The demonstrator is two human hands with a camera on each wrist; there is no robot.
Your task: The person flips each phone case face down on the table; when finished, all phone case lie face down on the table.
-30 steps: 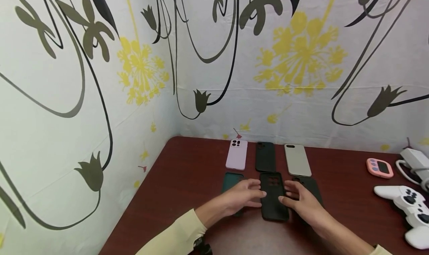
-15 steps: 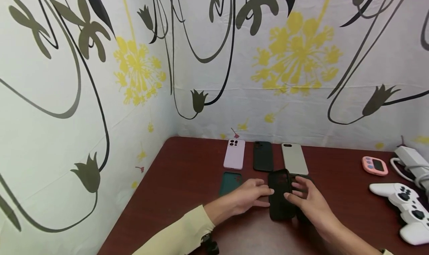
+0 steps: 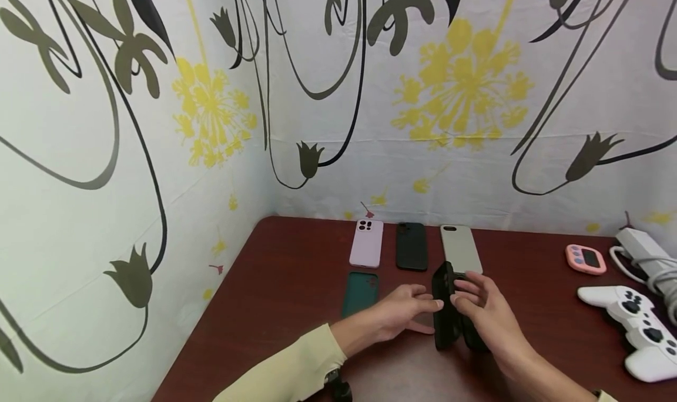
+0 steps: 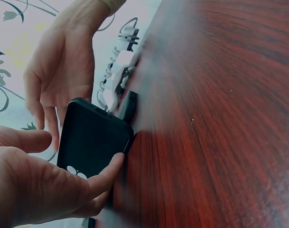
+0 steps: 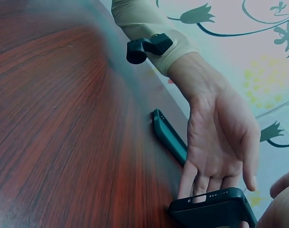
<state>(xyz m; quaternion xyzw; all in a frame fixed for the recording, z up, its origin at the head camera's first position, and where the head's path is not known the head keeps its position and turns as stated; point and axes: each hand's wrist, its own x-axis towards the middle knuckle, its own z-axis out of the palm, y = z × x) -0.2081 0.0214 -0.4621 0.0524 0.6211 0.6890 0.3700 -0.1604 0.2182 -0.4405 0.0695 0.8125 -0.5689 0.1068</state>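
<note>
A black phone case (image 3: 445, 308) stands tilted up on its long edge between my two hands. Its hollow inside (image 4: 94, 137) faces the left wrist view. My left hand (image 3: 401, 311) holds the case's left side, with the thumb near the upper edge and fingers lower down. From the other side my right hand (image 3: 489, 308) grips it, thumb and fingers at its upper part. Below and beyond that hand lies another dark phone case (image 3: 475, 336), mostly hidden. A teal phone case (image 3: 361, 293) lies flat left of my left hand.
Behind, a lilac phone case (image 3: 366, 243), a dark phone case (image 3: 411, 246) and a pale grey phone case (image 3: 462, 249) lie in a row. To the right are a white game controller (image 3: 626, 328), a pink timer (image 3: 585, 259) and a white power strip (image 3: 642, 252) with cable.
The black phone case has turned from lying nearly flat to standing on edge, and moved right. Both hands moved right with it, uncovering more of the teal case.
</note>
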